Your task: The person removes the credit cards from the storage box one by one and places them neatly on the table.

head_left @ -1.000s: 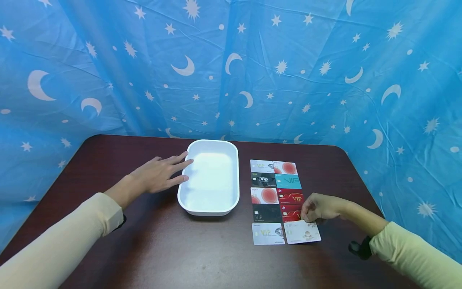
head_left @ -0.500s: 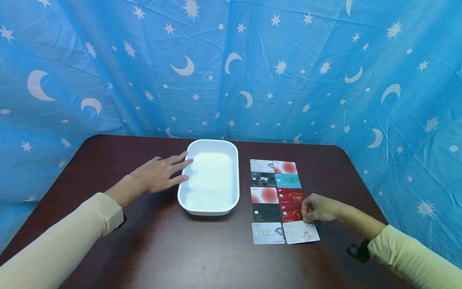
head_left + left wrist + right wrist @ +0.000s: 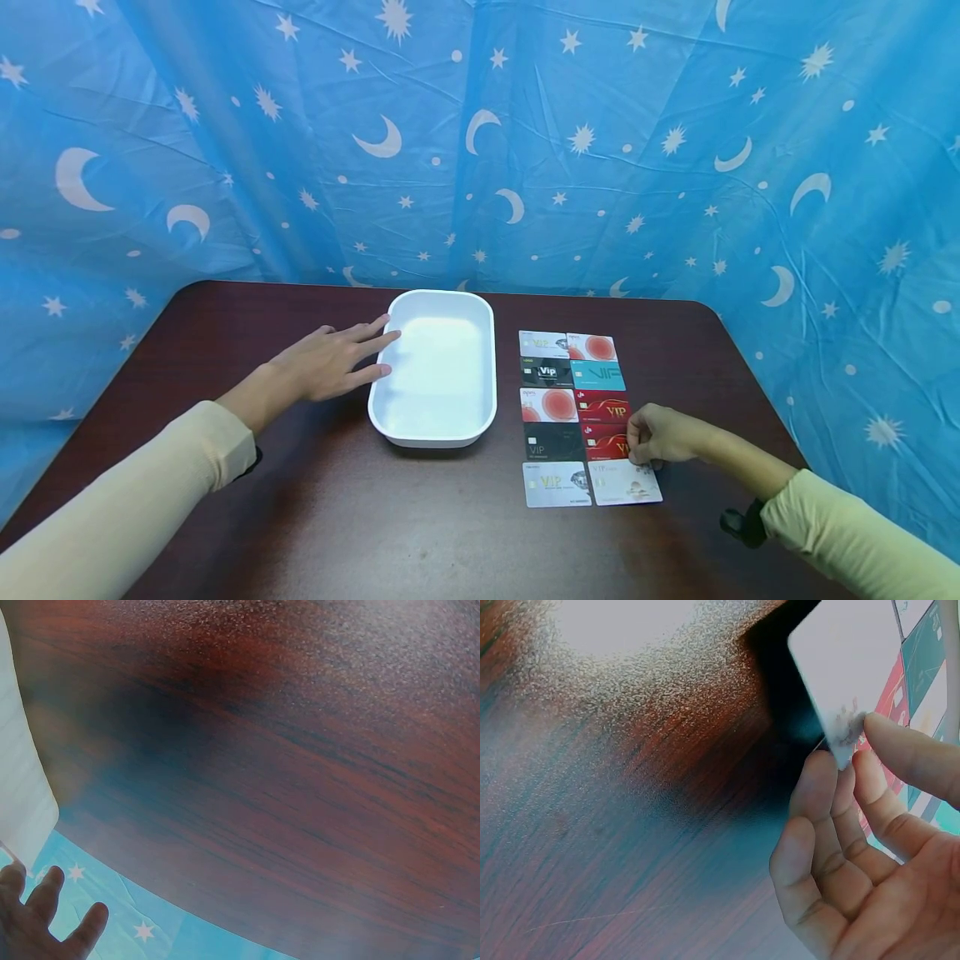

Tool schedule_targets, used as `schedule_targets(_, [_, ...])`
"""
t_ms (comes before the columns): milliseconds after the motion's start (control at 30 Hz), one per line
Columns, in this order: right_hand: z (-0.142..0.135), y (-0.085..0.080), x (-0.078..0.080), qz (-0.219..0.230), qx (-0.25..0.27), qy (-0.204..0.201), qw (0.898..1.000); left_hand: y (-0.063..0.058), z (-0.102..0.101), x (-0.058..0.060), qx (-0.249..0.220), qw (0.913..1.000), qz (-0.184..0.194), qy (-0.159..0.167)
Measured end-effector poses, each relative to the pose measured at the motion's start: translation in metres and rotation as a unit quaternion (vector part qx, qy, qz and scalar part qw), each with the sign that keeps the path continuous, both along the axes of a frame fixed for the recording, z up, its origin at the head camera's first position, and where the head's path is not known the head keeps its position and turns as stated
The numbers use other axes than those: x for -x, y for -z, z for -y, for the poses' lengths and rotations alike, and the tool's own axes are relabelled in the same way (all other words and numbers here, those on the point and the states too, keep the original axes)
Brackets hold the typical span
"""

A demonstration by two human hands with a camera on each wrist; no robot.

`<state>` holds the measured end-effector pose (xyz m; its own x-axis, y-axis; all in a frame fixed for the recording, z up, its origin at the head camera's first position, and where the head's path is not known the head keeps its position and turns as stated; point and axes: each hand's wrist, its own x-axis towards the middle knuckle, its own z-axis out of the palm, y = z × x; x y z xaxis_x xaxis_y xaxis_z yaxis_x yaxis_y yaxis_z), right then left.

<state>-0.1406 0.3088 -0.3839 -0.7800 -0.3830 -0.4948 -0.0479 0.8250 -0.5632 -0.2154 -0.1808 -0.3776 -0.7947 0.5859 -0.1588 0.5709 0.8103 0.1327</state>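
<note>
Near the front right of the table, my right hand [image 3: 667, 433] pinches the corner of a white VIP card [image 3: 625, 483] between thumb and fingers. In the right wrist view that white card [image 3: 851, 664] casts a dark shadow beneath it, so one edge looks raised. It sits at the near end of two columns of cards, beside another white VIP card [image 3: 557, 484]. My left hand [image 3: 330, 360] has its fingers spread and touches the left rim of a white plastic tray [image 3: 432, 440]. The left wrist view catches only some fingertips and a piece of the tray wall [image 3: 26, 772].
Above the pinched card lie red VIP cards [image 3: 602, 407], a teal card [image 3: 597, 375] and a white card with red circles [image 3: 592, 347]. The left column includes a dark grey card [image 3: 552, 442]. A blue star-patterned curtain [image 3: 480, 150] hangs behind the dark wooden table [image 3: 337, 517].
My right hand has shifted slightly left with the white card, bringing it closer in line with the column above. The left hand and tray have stayed put.
</note>
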Motion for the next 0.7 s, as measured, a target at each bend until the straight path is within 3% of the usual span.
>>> schedule_targets(333, [0.0,-0.011,0.008,-0.014,-0.028,0.04,0.999,0.0,-0.001,0.002,0.001,1.0,-0.005,0.005])
schedule_targets(700, [-0.009,-0.066,0.051,-0.128,-0.022,0.056,0.99,-0.004,-0.001,0.002,0.0,0.9994,-0.027,0.022])
